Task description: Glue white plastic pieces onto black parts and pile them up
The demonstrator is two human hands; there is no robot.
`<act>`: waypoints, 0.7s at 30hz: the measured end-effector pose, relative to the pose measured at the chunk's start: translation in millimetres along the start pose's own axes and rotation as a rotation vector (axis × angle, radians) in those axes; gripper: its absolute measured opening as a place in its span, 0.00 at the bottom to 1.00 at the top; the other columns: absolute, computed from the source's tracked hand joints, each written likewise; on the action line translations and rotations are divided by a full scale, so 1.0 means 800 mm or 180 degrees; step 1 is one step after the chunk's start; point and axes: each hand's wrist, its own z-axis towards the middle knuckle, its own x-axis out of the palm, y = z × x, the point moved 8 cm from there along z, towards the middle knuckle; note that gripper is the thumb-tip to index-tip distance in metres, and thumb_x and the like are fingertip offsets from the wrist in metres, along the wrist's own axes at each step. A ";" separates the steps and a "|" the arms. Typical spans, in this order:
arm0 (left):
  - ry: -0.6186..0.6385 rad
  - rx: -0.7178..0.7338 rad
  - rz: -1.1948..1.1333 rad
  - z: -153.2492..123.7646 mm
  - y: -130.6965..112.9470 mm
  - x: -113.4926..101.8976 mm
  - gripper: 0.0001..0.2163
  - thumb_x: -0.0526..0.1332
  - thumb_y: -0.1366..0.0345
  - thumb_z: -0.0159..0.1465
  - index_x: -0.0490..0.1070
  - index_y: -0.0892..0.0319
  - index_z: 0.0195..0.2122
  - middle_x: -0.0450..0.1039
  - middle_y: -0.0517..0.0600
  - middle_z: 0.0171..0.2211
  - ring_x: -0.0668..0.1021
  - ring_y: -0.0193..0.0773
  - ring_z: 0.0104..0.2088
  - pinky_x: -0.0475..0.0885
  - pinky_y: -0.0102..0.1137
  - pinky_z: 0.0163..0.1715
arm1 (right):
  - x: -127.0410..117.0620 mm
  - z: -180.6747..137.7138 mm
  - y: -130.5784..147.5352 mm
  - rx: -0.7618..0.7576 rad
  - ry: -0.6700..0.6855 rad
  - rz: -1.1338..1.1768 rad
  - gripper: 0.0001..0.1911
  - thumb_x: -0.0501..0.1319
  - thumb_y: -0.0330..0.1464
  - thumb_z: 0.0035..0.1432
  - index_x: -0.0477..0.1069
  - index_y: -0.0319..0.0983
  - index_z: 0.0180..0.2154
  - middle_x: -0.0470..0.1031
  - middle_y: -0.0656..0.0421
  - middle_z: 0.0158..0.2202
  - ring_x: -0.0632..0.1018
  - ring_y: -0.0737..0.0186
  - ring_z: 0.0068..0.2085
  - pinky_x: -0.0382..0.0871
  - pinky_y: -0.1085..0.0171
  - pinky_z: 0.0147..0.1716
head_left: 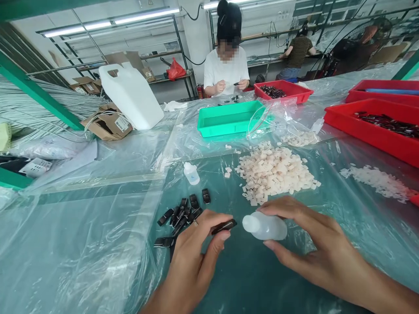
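Head camera view shows us our two hands low in the middle of the frame. Our left hand [193, 248] pinches a small black piece [224, 226] between thumb and fingers, with the fingers curled around it. Our right hand [314, 244] is wrapped around a little white squeeze bottle [265, 226], which lies on its side. The bottle's tip points left at the black piece, and the two are just beside each other. We cannot tell if they touch.

Just left of and above our left hand we see a small pile of black pieces [181, 216] on the clear plastic sheet [98, 244] that covers the table. Above our right hand sits a big heap of little cream blocks [275, 172]. A second small bottle [191, 173] stands upright left of that heap. Higher up in the middle is a green tray [225, 120], and red trays [369, 126] fill the upper right. A big white jug [131, 96] leans in the upper left. Across the table, at the top middle, another person in a white shirt [226, 69] works with both hands.
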 end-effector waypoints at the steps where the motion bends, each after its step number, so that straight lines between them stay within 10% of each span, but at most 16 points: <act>1: -0.0030 0.0006 -0.0077 -0.001 0.000 0.000 0.11 0.55 0.65 0.78 0.69 0.42 0.57 0.76 0.45 0.39 0.81 0.33 0.31 0.76 0.26 0.29 | 0.001 0.000 0.003 -0.0116 -0.0001 -0.0003 0.22 0.62 0.27 0.67 0.65 0.48 0.59 0.76 0.59 0.51 0.78 0.61 0.51 0.75 0.65 0.48; 16: -0.0006 0.0421 0.0104 -0.008 -0.016 -0.002 0.18 0.58 0.76 0.75 0.69 0.47 0.60 0.80 0.48 0.51 0.82 0.36 0.53 0.77 0.24 0.47 | -0.017 -0.015 0.024 -0.0658 -0.0223 -0.0982 0.20 0.59 0.26 0.67 0.71 0.43 0.59 0.73 0.54 0.56 0.78 0.60 0.57 0.78 0.65 0.47; 21: -0.0005 0.0381 0.0256 -0.007 -0.020 0.001 0.14 0.57 0.69 0.77 0.69 0.44 0.60 0.81 0.48 0.49 0.84 0.38 0.51 0.80 0.24 0.41 | -0.018 -0.026 0.033 -0.0892 -0.0193 -0.1155 0.23 0.60 0.24 0.67 0.70 0.40 0.62 0.73 0.60 0.60 0.73 0.62 0.62 0.69 0.66 0.62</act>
